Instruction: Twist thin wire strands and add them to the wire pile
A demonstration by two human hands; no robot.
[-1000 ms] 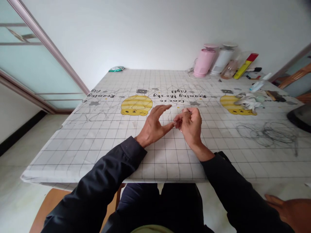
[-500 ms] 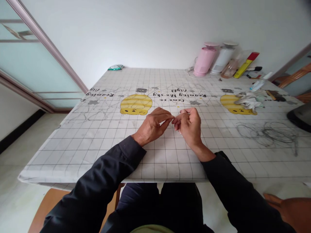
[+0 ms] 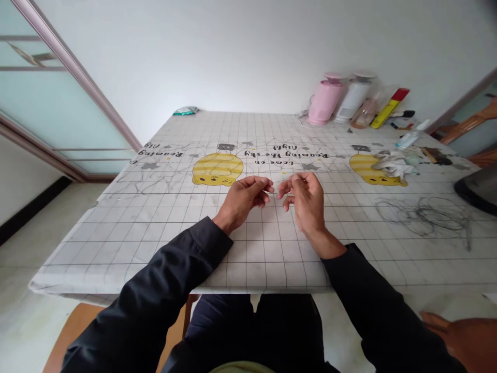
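Observation:
Over the middle of the checked tablecloth [image 3: 233, 248], my left hand [image 3: 246, 197] is closed, thumb and forefinger pinched together. My right hand [image 3: 305, 199] faces it a short gap away, its thumb pressed to the forefinger and the other fingers loosely curled. Whatever sits in either pinch is too fine to make out. Thin dark strands [image 3: 135, 185] like thread lie loosely across the cloth to the left of and beyond my hands. A tangled heap of similar strands [image 3: 429, 215] rests on the right.
At the back right stand a pink cylindrical device [image 3: 325, 101], a white one [image 3: 354, 98] and a yellow-and-red box [image 3: 389, 109]. A crumpled cloth [image 3: 398, 165] and a clear bottle [image 3: 412, 134] lie nearer. A dark object [image 3: 477, 191] sits at the right edge, a green packet [image 3: 186, 111] far left.
My fingertips, nearly touching before, are now slightly apart. The left hand has turned and its lower fingers show more; the right hand's fingers have loosened a little.

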